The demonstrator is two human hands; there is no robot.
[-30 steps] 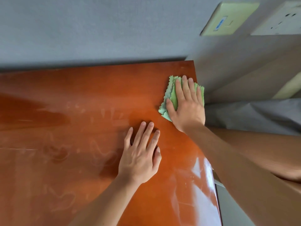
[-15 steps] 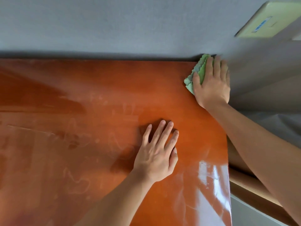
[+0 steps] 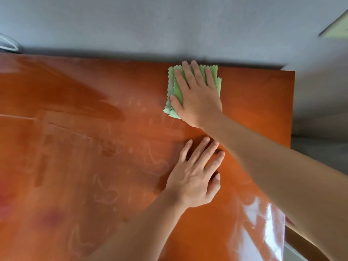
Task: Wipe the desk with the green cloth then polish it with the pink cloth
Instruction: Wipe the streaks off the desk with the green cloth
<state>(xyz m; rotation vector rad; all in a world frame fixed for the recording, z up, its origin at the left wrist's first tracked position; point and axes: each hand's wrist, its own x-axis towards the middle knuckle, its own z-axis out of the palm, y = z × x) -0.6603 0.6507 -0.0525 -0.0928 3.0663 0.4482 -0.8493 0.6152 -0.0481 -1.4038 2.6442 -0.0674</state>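
The glossy orange-brown desk (image 3: 79, 147) fills most of the view, with pale smears across its middle. A folded green cloth (image 3: 171, 91) with zigzag edges lies flat near the desk's far edge. My right hand (image 3: 195, 95) presses on it with straight, spread fingers and covers most of it. My left hand (image 3: 194, 178) rests flat on the bare desk, nearer to me and just below the right forearm. The pink cloth is not in view.
A grey wall (image 3: 169, 25) runs along the desk's far edge. The desk's right edge (image 3: 291, 110) drops off to a grey floor. A white object (image 3: 7, 43) shows at the far left by the wall. A pale wall plate (image 3: 337, 29) is at the upper right.
My right hand slid the green cloth from the far right corner leftward along the back edge. My left hand stays planted on the desk; the view shifted.
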